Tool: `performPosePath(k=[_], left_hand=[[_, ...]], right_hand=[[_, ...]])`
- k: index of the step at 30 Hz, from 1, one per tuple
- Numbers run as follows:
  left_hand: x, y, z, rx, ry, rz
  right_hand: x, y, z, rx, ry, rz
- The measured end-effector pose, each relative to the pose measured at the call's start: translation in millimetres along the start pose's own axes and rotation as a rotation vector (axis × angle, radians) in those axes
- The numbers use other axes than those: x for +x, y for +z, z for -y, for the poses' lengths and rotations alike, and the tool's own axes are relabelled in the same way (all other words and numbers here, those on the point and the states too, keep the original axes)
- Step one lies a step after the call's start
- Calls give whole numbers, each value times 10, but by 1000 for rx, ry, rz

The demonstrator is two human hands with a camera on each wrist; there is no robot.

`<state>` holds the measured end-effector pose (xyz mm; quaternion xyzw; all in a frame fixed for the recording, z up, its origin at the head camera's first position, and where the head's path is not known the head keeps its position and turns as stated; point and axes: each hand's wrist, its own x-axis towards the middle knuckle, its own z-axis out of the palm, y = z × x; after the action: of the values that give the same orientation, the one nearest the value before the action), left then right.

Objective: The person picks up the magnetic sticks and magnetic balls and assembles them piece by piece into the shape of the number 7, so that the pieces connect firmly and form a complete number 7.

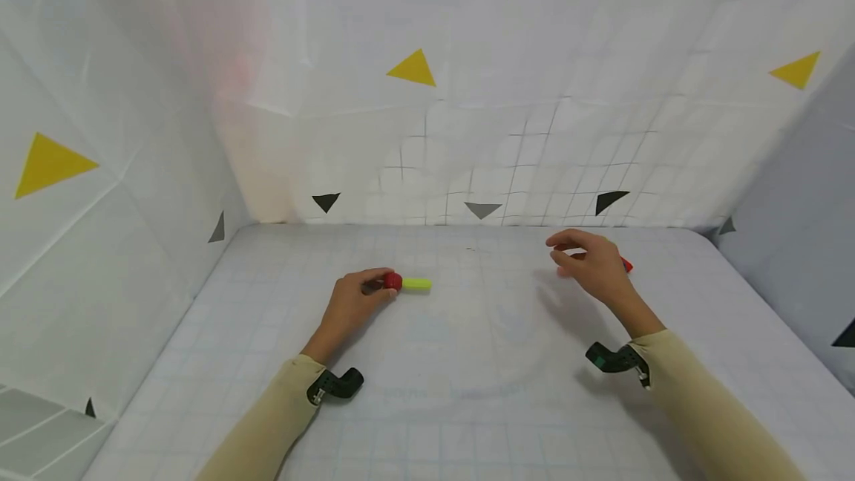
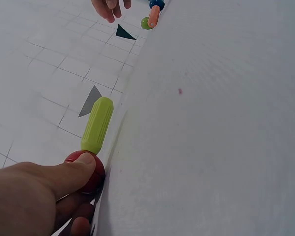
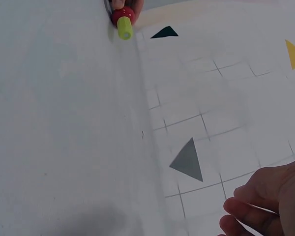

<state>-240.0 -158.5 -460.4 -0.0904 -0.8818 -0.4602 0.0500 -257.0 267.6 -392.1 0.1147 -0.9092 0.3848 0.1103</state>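
On the left half of the table, my left hand (image 1: 352,301) pinches a red ball (image 1: 393,282) between thumb and fingers. From the ball a yellow-green ribbed rod (image 2: 97,125) sticks out, pointing toward the right side in the head view. My right hand (image 1: 597,267) is raised over the right part of the table, its fingers loosely bent with nothing between them. Partly hidden behind it is a red piece (image 1: 627,264). The left wrist view shows an orange rod (image 2: 154,17) there, with a blue ball (image 2: 157,4) and a green ball (image 2: 146,23) beside it.
A white table (image 1: 461,347) with a faint grid fills the lower view. White sheeting (image 1: 534,36) bearing yellow, grey and black triangles stands behind it and at both sides. Each sleeve carries a dark wrist device, such as the left one (image 1: 334,384).
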Motion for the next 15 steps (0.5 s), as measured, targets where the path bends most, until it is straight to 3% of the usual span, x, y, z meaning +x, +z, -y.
performPosePath(k=[6, 15], left_hand=[[-6, 7, -32, -1, -8, 0], [-17, -3, -32, -8, -4, 2]], right_hand=[[-54, -137, -113, -96, -14, -61], [-109, -296, -334, -122, 58, -76]])
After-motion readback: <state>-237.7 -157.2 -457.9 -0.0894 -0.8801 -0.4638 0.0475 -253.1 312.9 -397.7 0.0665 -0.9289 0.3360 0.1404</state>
